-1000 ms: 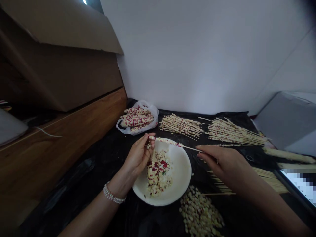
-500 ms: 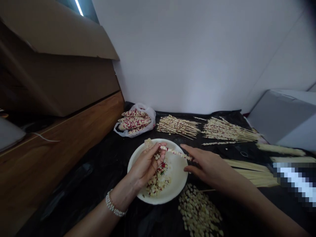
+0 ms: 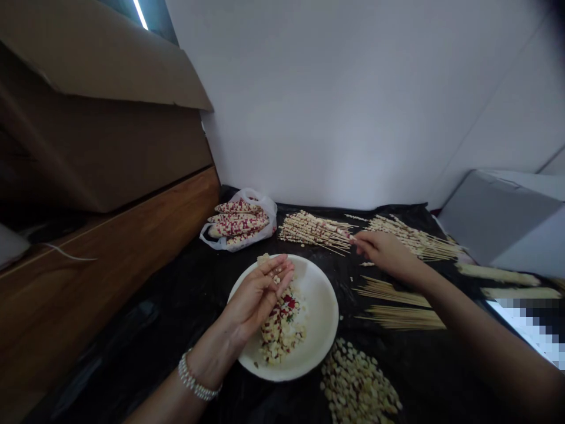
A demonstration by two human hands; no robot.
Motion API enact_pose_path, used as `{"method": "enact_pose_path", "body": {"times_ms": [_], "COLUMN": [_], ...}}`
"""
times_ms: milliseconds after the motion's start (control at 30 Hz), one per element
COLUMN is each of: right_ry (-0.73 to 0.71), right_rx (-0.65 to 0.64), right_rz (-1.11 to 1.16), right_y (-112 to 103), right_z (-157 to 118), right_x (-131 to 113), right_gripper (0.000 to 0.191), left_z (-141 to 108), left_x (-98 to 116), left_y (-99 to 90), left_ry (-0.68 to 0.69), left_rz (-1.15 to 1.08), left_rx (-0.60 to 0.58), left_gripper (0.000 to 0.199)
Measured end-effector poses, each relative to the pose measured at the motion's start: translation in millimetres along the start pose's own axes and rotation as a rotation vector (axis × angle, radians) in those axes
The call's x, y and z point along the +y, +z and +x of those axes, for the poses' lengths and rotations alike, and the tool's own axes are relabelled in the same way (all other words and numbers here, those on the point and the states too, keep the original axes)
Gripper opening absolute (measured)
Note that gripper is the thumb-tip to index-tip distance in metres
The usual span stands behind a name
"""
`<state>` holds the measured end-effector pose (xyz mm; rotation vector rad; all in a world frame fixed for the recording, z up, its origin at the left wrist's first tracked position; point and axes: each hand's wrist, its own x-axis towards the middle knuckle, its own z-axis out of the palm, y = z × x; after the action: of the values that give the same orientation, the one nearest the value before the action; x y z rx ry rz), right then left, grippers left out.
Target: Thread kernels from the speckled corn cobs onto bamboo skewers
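Note:
My left hand (image 3: 258, 297) is cupped palm up over the white bowl (image 3: 324, 318), with a few loose corn kernels (image 3: 276, 278) in its curled fingers. Below it in the bowl lies a heap of pale and red kernels (image 3: 282, 335). My right hand (image 3: 382, 252) reaches forward to the left pile of kernel-strung skewers (image 3: 309, 228). Its thumb and fingers are pinched on the end of a threaded skewer (image 3: 342, 232), which lies over that pile. The skewer's far part blends in with the others.
A plastic bag of speckled corn cobs (image 3: 241, 222) sits at the back left. More threaded skewers (image 3: 406, 235) lie right, with bare sticks (image 3: 397, 318) nearer and stripped cobs (image 3: 498, 275) beyond. Flat pale seeds (image 3: 359, 383) are heaped in front. A cardboard box (image 3: 110, 135) stands left.
My right hand has carried the threaded skewer from above the bowl, forward to the left pile. My left hand has let go of the skewer's tip and stays over the bowl.

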<state>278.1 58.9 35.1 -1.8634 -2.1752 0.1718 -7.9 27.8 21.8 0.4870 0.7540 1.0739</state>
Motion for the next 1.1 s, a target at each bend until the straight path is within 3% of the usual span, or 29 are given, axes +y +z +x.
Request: {"method": "enact_pose_path", "body": {"times_ms": [33, 100, 233, 333, 467, 633, 700, 800, 900, 1000, 1100], "right_ry": [0.024, 0.067, 0.119, 0.12, 0.079, -0.094, -0.158, -0.229, -0.289, -0.309, -0.269], "right_rx": [-0.002, 0.003, 0.049, 0.071, 0.112, 0.109, 0.106, 0.067, -0.038, -0.308, -0.378], "right_rz": [-0.028, -0.079, -0.165, -0.202, -0.218, -0.158, -0.116, -0.048, 0.016, 0.135, 0.203], "right_y": [4.1, 15.3, 41.2, 54.8, 60.1, 48.9, 40.4, 26.0, 14.9, 12.3, 17.1], "right_z": [15.6, 46.3, 91.6, 105.8, 101.4, 61.9, 35.1, -15.9, -73.9, -124.4, -154.2], "right_x": [5.3, 12.7, 19.4, 23.1, 23.8, 8.5, 1.1, -6.8, -14.3, -24.5, -30.8], "right_gripper": [0.025, 0.035, 0.037, 0.038, 0.038, 0.035, 0.025, 0.026, 0.023, 0.022, 0.023], "left_z": [-0.2, -0.7, -0.6, 0.7, 2.3, 1.6, 0.0, -4.1, -9.4, -14.4, -17.4], "left_x": [-0.6, -1.1, 0.9, 2.2, 0.7, -5.1, -7.6, -8.9, -4.0, 7.3, 20.9], "left_y": [0.1, 0.8, 2.5, 1.6, -0.9, 1.0, 2.7, 3.8, 1.7, -3.8, -9.7], "left_ry": [-0.005, -0.016, -0.016, 0.01, 0.027, -0.012, -0.028, -0.051, -0.102, -0.145, -0.181], "left_rz": [0.008, 0.016, 0.025, 0.051, 0.087, 0.108, 0.116, 0.137, 0.136, 0.081, 0.034], "left_rx": [-0.008, -0.018, 0.004, 0.0, -0.008, 0.002, 0.008, -0.003, -0.017, 0.022, -0.006], "left_gripper": [0.057, 0.052, 0.043, 0.033, 0.024, 0.017, 0.016, 0.017, 0.02, 0.023, 0.026]}}
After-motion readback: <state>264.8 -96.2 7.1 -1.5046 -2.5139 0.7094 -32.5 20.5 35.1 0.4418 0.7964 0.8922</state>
